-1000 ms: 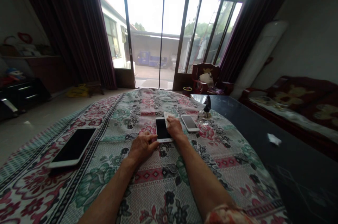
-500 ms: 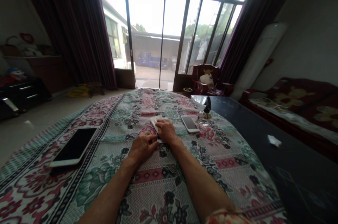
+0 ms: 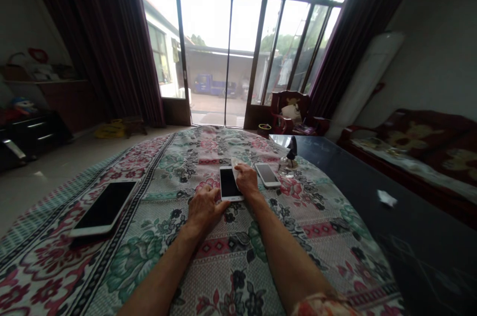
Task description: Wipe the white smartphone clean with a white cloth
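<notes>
While my left hand (image 3: 204, 205) lies flat with fingers spread, steadying the near left corner of the white phone (image 3: 229, 183) at the frame's centre, my right hand (image 3: 246, 178) pinches a small white cloth (image 3: 234, 165) against the phone's upper right edge. A second phone (image 3: 268, 175) lies just right; a tablet (image 3: 104, 207) rests at lower left on the floral cloth (image 3: 231, 261).

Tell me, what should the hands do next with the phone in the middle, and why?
Probably draw the right hand and its white cloth back down the middle phone. The cloth sits at the phone's far right edge, the dark screen lies bare, and the left hand steadies the near end.
</notes>
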### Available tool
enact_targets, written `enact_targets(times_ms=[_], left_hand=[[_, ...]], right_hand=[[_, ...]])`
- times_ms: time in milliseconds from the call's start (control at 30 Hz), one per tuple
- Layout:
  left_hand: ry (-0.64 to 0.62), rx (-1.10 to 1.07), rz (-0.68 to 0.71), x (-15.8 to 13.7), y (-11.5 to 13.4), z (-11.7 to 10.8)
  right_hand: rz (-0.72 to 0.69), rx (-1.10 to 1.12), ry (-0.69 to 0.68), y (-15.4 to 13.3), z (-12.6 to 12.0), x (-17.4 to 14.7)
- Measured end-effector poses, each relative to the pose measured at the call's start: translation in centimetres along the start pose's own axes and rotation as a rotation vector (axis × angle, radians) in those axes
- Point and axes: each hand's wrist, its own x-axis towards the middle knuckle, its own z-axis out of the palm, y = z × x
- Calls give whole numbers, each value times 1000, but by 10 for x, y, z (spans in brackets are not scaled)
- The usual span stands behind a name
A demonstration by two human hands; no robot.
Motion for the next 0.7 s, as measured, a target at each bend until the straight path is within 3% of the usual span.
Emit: enact_targets(times_ms=[300, 500, 700], left_hand=[[-156, -117, 191, 9, -24, -8], [-80, -82, 135, 6, -17, -3], [17, -38, -37, 3, -9, 2]], right_hand=[[33, 51, -15, -2, 5, -3], [48, 48, -56, -11, 2, -5], [9, 82, -115, -30, 8, -12]])
